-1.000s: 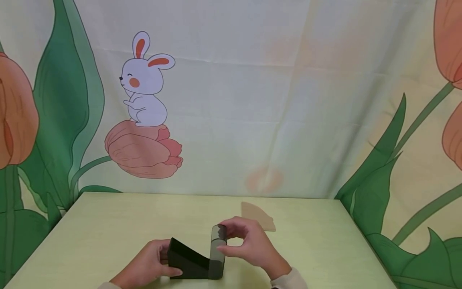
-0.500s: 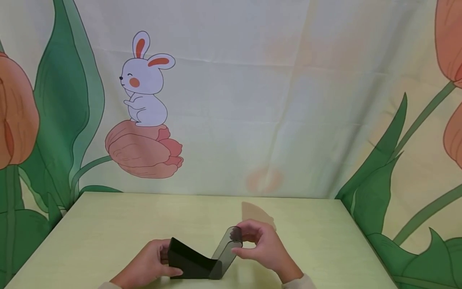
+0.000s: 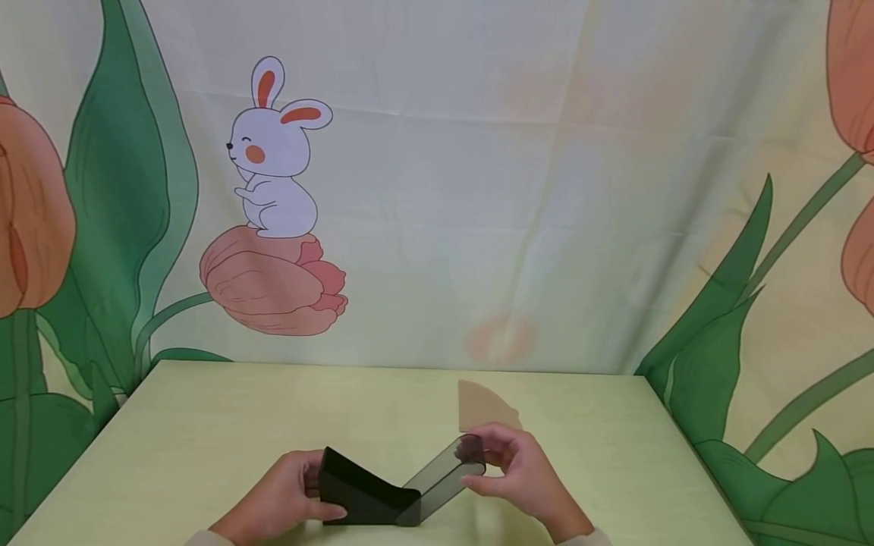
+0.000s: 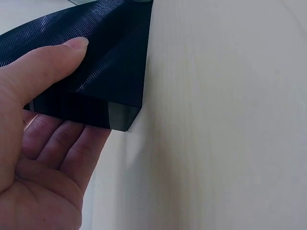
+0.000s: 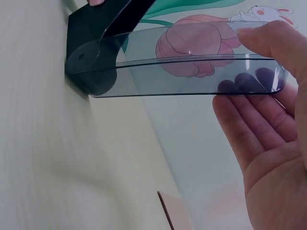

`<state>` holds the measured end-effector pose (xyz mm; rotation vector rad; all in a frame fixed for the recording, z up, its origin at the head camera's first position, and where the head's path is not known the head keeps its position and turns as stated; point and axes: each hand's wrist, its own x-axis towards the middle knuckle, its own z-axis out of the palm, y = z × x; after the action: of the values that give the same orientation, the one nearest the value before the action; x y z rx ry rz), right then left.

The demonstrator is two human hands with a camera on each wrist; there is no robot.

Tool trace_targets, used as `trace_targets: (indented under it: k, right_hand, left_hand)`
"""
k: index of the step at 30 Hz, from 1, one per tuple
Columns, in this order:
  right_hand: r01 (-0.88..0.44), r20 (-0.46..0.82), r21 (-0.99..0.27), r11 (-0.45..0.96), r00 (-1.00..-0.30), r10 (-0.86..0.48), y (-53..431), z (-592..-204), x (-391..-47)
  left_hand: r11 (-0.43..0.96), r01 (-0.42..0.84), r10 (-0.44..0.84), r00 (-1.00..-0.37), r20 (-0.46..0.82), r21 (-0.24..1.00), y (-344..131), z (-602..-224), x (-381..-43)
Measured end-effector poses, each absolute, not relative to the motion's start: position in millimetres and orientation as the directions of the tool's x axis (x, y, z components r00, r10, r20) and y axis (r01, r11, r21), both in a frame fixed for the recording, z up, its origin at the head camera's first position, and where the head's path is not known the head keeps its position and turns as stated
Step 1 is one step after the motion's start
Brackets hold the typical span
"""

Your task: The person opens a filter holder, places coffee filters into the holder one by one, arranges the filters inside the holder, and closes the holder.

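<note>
A black fan-shaped box (image 3: 362, 497) with a ribbed face stands on the table, its wide end toward my left hand (image 3: 283, 489). That hand grips it, thumb on the near face and fingers behind, as the left wrist view shows. A clear smoky lid (image 3: 444, 478) is joined to the box's low right corner and slants up to the right, swung away from the box. My right hand (image 3: 522, 474) pinches the lid's free end between thumb and fingertips; the fingertips show darkly through the plastic in the right wrist view. The box's inside is hidden.
A flat brown fan-shaped paper (image 3: 481, 406), looking like a coffee filter, lies behind my right hand and is partly covered by it. The pale wooden table (image 3: 239, 425) ends at a hanging cloth (image 3: 423, 265) printed with a rabbit and tulips.
The lid has swung from upright down to the right about its corner joint, my right hand moving right and slightly down with it. My left hand and the box have stayed put.
</note>
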<state>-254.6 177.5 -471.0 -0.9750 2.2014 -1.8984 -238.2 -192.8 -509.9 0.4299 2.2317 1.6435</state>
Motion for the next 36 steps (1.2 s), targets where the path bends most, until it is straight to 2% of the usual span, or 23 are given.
trace_targets:
  k: [15,33,36]
  right_hand:
    - [-0.405,0.355,-0.914,-0.004,-0.796,-0.49,187,-490,-256]
    - [-0.428,0.392,-0.903,-0.047,-0.771,-0.502,195,-490,-258]
    - [-0.4,0.359,-0.916,-0.017,-0.803,-0.476,199,-485,-268]
  left_hand:
    - [0.282,0.038,0.428,-0.899,-0.091,0.959,-196,-510,-237]
    - [0.299,0.042,0.419,-0.903,-0.092,0.953,-193,-509,-237]
    - [0.303,0.053,0.423,-0.902,-0.085,0.952,-192,-508,-237]
